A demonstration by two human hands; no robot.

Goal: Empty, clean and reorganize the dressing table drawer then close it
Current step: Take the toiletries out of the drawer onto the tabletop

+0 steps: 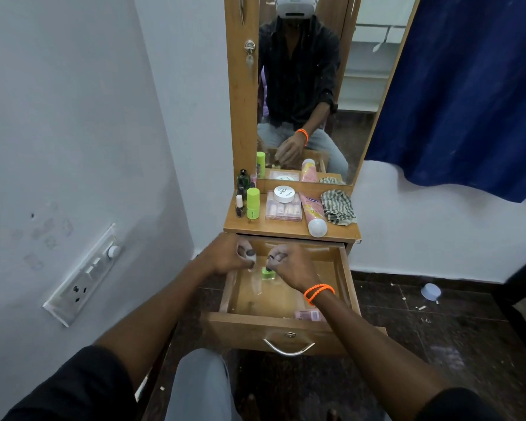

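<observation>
The wooden drawer [289, 328] of the dressing table stands pulled out, with a metal handle [288, 349] on its front. Both my hands are over its back half. My left hand [225, 255] is closed around a small white, dark-capped item [251, 257]. My right hand [289, 264], with orange bands on its wrist, pinches something small and dark just above a clear bottle with a green cap [267, 273] that stands in the drawer. A pink packet [310, 315] lies in the drawer's front right corner.
On the tabletop [286, 230] stand a green bottle [252, 203], a nail polish [240, 206], a dark bottle [243, 179], a clear nail box [284, 209] with a white jar [284, 193], a pink tube [313, 215] and a checked cloth [338, 207]. A switchboard [84, 276] is on the left wall.
</observation>
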